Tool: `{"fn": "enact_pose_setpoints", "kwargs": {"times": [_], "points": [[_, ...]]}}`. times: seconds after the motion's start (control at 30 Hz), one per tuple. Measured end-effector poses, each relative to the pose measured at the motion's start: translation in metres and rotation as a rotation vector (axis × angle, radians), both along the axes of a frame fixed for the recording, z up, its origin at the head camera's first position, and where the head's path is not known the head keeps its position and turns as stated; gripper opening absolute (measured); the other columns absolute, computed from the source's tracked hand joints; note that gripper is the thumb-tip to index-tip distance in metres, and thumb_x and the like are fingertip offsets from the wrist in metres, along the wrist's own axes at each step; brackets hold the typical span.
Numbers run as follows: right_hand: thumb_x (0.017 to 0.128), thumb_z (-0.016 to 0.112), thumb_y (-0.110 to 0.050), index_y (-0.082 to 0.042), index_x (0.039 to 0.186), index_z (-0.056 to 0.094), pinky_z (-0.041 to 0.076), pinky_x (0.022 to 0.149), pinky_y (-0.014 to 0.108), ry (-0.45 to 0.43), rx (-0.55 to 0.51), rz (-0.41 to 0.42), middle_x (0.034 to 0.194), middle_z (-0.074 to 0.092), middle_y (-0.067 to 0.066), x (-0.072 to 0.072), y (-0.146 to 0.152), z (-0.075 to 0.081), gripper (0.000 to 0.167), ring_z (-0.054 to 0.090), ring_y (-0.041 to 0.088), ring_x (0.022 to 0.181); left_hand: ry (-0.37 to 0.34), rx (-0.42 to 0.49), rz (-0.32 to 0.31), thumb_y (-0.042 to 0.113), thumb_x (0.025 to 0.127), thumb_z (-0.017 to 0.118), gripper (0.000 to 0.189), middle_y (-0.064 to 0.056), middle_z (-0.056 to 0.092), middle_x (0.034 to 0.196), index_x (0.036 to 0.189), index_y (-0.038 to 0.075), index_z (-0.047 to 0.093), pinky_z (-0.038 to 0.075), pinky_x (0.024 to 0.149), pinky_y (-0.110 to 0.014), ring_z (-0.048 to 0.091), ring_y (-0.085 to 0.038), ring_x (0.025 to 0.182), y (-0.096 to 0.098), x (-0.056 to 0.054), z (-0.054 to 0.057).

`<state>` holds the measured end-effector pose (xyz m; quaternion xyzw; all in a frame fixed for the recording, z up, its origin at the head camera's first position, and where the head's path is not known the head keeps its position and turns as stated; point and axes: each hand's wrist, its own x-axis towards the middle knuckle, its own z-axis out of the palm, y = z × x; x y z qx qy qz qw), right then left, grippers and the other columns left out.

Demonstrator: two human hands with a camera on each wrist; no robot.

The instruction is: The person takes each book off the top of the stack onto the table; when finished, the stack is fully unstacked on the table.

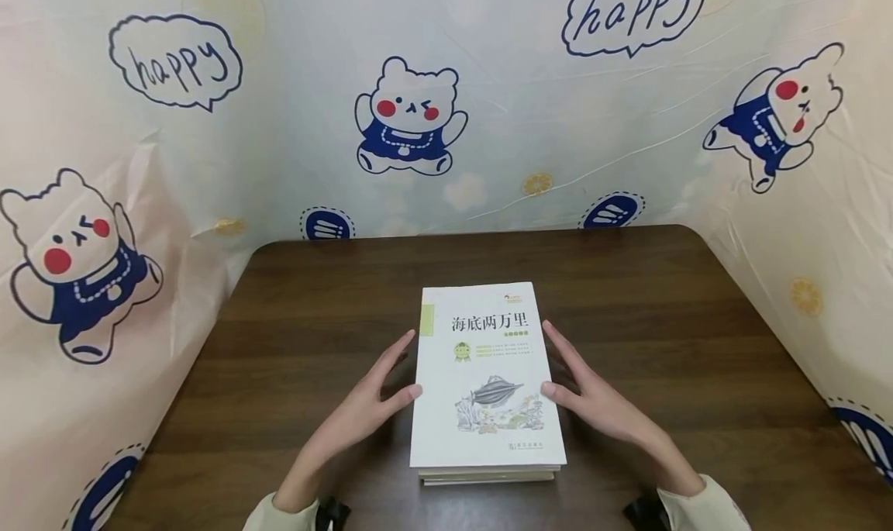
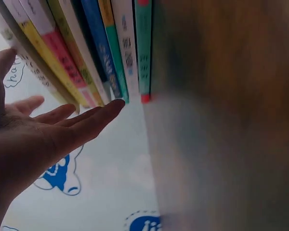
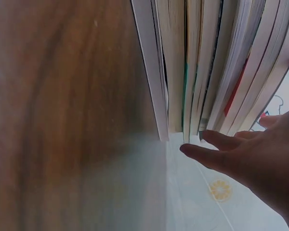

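Note:
A white-covered book (image 1: pixel 491 368) with a submarine drawing lies face up on top of a stack of several books. My left hand (image 1: pixel 370 403) stands at the stack's left side, fingers spread and thumb tip at the cover's edge. At the other side, my right hand (image 1: pixel 596 399) mirrors it, its thumb tip over the cover's right edge. Coloured spines (image 2: pixel 101 53) face the left palm in the left wrist view. Pale page edges (image 3: pixel 207 72) face the right hand in the right wrist view. Whether the fingers press on the books, I cannot tell.
The stack stands on a dark brown wooden table (image 1: pixel 293 322) with rounded far corners. Behind it and along both sides hangs a pale curtain (image 1: pixel 502 128) printed with bears and "happy" bubbles. Light sleeves (image 1: pixel 705 508) and dark wrist straps show at the bottom.

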<state>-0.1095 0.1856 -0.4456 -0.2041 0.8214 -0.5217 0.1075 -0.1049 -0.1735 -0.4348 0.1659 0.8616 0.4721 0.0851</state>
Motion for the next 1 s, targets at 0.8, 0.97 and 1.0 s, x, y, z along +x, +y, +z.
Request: {"fn": "enact_pose_setpoints", "kwargs": {"times": [0.8, 0.97, 1.0], "points": [[0.080, 0.074, -0.012, -0.027, 0.156, 0.004, 0.035, 0.108, 0.043, -0.055, -0.110, 0.189, 0.162, 0.003, -0.007, 0.021, 0.017, -0.006, 0.105, 0.024, 0.020, 0.143, -0.169, 0.380, -0.158, 0.008, 0.086, 0.071, 0.086, -0.007, 0.021, 0.158, 0.154, 0.028, 0.021, 0.045, 0.098, -0.030, 0.025, -0.039, 0.140, 0.005, 0.029, -0.007], [0.079, 0.075, -0.015, -0.026, 0.156, 0.005, 0.036, 0.107, 0.046, -0.026, -0.095, 0.199, 0.162, 0.004, -0.004, 0.019, 0.015, -0.008, 0.105, 0.025, 0.018, 0.142, -0.161, 0.471, -0.136, 0.003, 0.084, 0.072, 0.086, -0.007, 0.022, 0.158, 0.153, 0.022, 0.025, 0.039, 0.103, -0.026, 0.025, -0.030, 0.142, 0.004, 0.031, -0.008], [0.079, 0.076, -0.015, -0.026, 0.156, 0.005, 0.036, 0.107, 0.047, -0.022, -0.092, 0.197, 0.162, 0.005, -0.004, 0.019, 0.014, -0.008, 0.105, 0.026, 0.019, 0.142, -0.161, 0.485, -0.128, 0.003, 0.084, 0.072, 0.085, -0.006, 0.023, 0.158, 0.153, 0.021, 0.026, 0.038, 0.104, -0.025, 0.026, -0.027, 0.142, 0.003, 0.031, -0.008]]}}
